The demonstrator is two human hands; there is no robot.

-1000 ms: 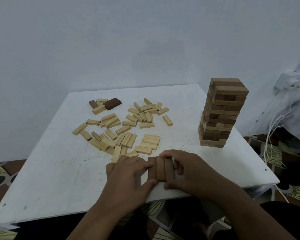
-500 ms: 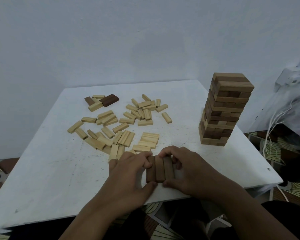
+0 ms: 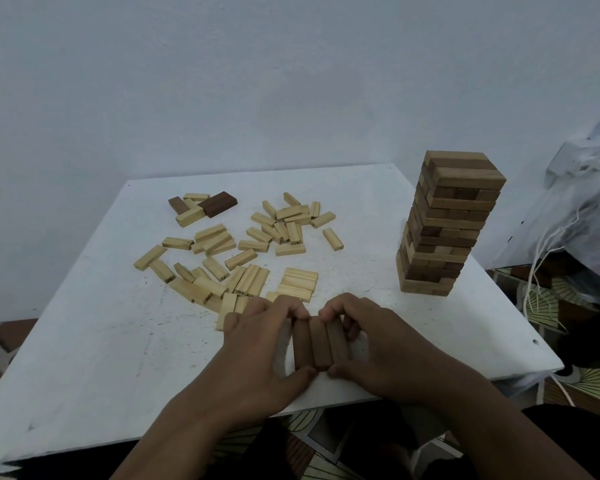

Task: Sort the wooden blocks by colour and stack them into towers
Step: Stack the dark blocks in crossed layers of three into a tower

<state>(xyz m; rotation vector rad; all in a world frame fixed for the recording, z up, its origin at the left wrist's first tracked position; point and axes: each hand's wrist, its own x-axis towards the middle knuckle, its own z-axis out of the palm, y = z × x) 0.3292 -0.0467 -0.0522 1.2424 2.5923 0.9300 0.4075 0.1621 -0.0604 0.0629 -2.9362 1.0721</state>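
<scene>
Three brown blocks (image 3: pixel 319 344) are held side by side near the front edge of the white surface (image 3: pixel 84 358), their long sides touching and their ends pointing away from the person. The row is gripped from the left by the left hand (image 3: pixel 257 355), whose fingers are curled over the far ends while the thumb is pressed against the near end. The same row is gripped from the right by the right hand (image 3: pixel 378 351), with curled fingers at the far end and the thumb set at the near corner. Whether the row is resting on the surface or lifted just clear of it cannot be told. Just beyond the hands, a scatter of pale blocks (image 3: pixel 243 258) is spread over the middle of the surface, some lying in small neat groups and others loose at odd angles. At the far left of that scatter, two dark brown blocks (image 3: pixel 219 204) are seen among a few pale ones. Well apart to the right, near the surface's right edge, a tall tower (image 3: pixel 447 223) of brown blocks in mixed shades is standing upright. A white bag (image 3: pixel 589 209) with cords is seen beyond the right edge.
</scene>
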